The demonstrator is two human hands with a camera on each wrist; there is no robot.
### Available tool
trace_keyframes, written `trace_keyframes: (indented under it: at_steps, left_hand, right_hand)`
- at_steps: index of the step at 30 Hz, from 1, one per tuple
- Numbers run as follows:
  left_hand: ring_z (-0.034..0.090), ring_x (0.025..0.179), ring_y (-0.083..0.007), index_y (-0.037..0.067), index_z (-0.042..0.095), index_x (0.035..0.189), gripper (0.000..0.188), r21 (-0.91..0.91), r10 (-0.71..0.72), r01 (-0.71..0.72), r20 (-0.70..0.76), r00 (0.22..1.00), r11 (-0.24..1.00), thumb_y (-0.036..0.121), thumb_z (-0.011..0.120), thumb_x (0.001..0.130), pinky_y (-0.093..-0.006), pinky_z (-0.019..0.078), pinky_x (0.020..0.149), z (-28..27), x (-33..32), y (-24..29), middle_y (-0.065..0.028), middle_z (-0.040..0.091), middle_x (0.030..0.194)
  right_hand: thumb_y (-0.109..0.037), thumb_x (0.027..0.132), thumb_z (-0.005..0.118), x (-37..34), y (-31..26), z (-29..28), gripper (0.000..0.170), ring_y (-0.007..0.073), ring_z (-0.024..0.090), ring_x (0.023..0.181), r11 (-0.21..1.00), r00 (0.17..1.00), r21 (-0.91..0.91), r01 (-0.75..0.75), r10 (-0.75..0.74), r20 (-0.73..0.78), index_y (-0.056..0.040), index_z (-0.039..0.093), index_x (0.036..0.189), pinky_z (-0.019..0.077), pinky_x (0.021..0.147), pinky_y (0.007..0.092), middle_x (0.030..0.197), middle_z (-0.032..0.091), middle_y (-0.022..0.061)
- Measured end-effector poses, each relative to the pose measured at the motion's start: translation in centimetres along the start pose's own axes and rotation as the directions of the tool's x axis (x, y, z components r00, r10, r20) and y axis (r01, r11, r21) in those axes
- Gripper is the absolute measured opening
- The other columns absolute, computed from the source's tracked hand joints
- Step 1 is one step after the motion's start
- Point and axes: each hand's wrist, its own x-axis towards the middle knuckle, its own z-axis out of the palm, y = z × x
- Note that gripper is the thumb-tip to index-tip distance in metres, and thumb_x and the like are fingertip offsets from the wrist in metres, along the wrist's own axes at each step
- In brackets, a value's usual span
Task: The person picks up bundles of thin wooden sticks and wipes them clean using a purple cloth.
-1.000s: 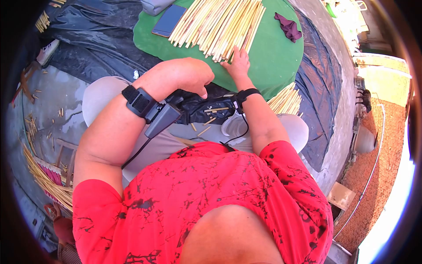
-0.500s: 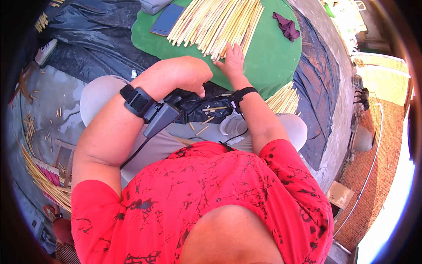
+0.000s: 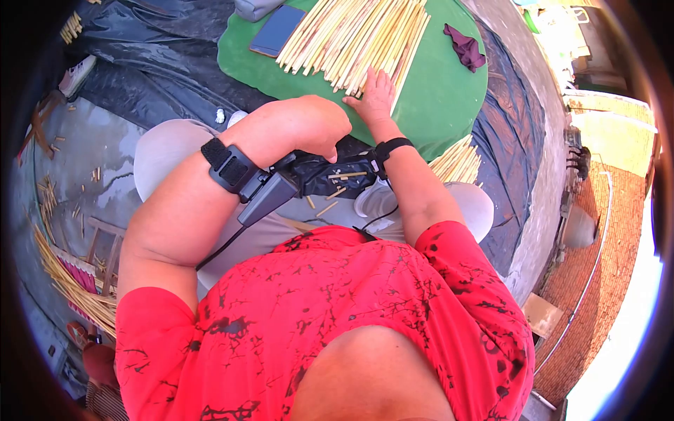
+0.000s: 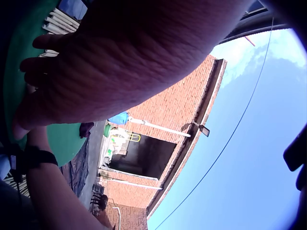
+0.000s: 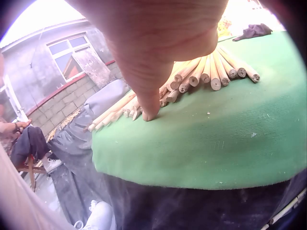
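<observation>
In the head view, many pale sticks (image 3: 358, 42) lie side by side on a green mat (image 3: 442, 105). My right hand (image 3: 374, 97) is spread over their near ends, fingers extended; its thumb touches the mat beside the stick ends (image 5: 216, 84) in the right wrist view. Nearer to me and to the left, my left hand (image 3: 321, 125) hovers off the mat's near edge, bent at the wrist. In the left wrist view its fingers (image 4: 41, 64) are loosely bent, with no object visible between them. Its palm side is hidden from the head view.
A dark blue flat item (image 3: 277, 30) and a purple cloth (image 3: 465, 48) lie on the mat. More sticks (image 3: 458, 163) are beside my knee. Black plastic sheeting (image 3: 161, 63) surrounds the mat; short stick pieces (image 3: 337, 191) lie between my legs. Another person sits at left (image 5: 26, 143).
My left hand has shifted slightly right, towards my right hand. My right hand has moved a little left across the stick ends, its fingers spread.
</observation>
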Motion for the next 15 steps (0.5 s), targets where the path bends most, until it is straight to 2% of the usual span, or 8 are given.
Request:
trace_keyframes:
  at_steps: [6,11,15]
  left_hand:
    - [0.060,0.077,-0.0319,0.001,0.060,0.085,0.029,0.013,0.012,-0.012,-0.015,1.000,1.000,0.025,0.067,0.070,-0.0396,0.0475,0.068,0.4,-0.2,0.1,-0.0142,0.062,0.076]
    - [0.060,0.078,-0.0320,0.001,0.060,0.085,0.029,0.017,0.039,-0.039,-0.026,0.999,0.999,0.025,0.067,0.070,-0.0394,0.0481,0.069,0.3,-0.4,0.5,-0.0143,0.062,0.075]
    - [0.061,0.078,-0.0319,0.000,0.060,0.086,0.030,0.010,0.046,-0.046,-0.012,0.999,0.999,0.025,0.067,0.071,-0.0395,0.0482,0.069,0.4,-0.5,0.4,-0.0145,0.062,0.076]
  right_hand:
    - [-0.043,0.057,0.076,1.2,0.1,1.0,0.100,0.0344,0.017,0.130,1.000,1.000,-0.010,0.006,-0.007,-0.024,-0.0079,0.023,0.135,0.0122,0.105,0.0491,0.136,0.025,0.0208]
    - [-0.042,0.059,0.075,1.2,-2.1,-0.8,0.099,0.0349,0.017,0.129,0.998,0.996,0.002,0.068,-0.068,0.055,-0.0064,0.022,0.134,0.0129,0.104,0.0502,0.136,0.024,0.0213]
    - [-0.043,0.059,0.074,2.0,-3.0,0.1,0.098,0.0350,0.018,0.129,0.997,0.996,-0.030,0.075,-0.074,0.052,-0.0058,0.022,0.134,0.0130,0.104,0.0506,0.136,0.024,0.0215]
